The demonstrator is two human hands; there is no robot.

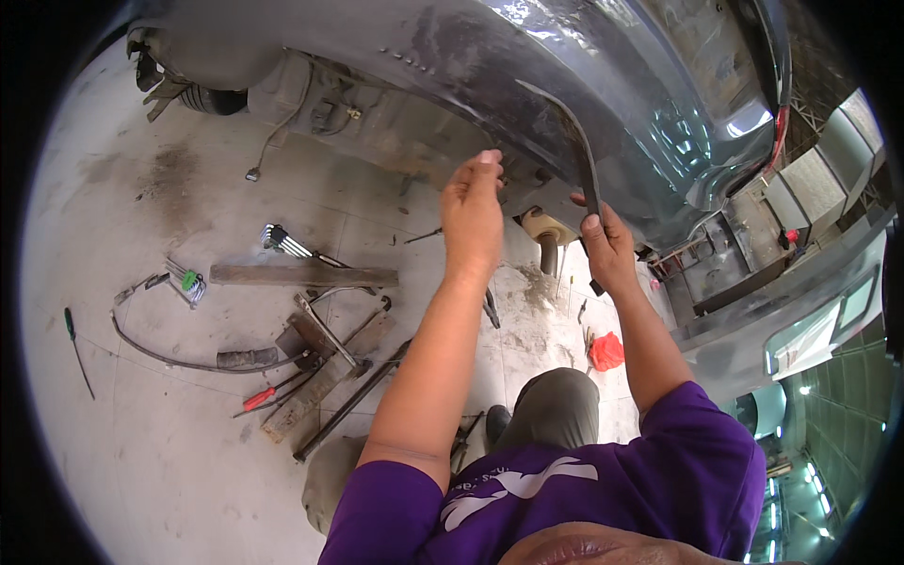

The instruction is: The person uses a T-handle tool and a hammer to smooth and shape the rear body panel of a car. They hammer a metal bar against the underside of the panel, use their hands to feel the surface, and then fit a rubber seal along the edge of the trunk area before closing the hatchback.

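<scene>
My right hand (612, 247) grips a long, dark curved metal bar (586, 155). Its upper end reaches along the grey car body panel (508, 80), and its lower end sticks out below my palm. My left hand (474, 202) is raised near the panel's lower edge, left of the bar. Its fingers are curled in toward the thumb, and whatever they may hold is hidden. Behind and between my hands, a pale part with a pipe (546, 235) shows under the car.
On the floor to the left lie wooden boards (301, 275), hex key sets (284, 241), a red-handled screwdriver (259, 399), a green-handled screwdriver (70, 325), a curved hose (169, 360) and a long bar (348, 405). A red cloth-like bundle (606, 352) lies by my right knee.
</scene>
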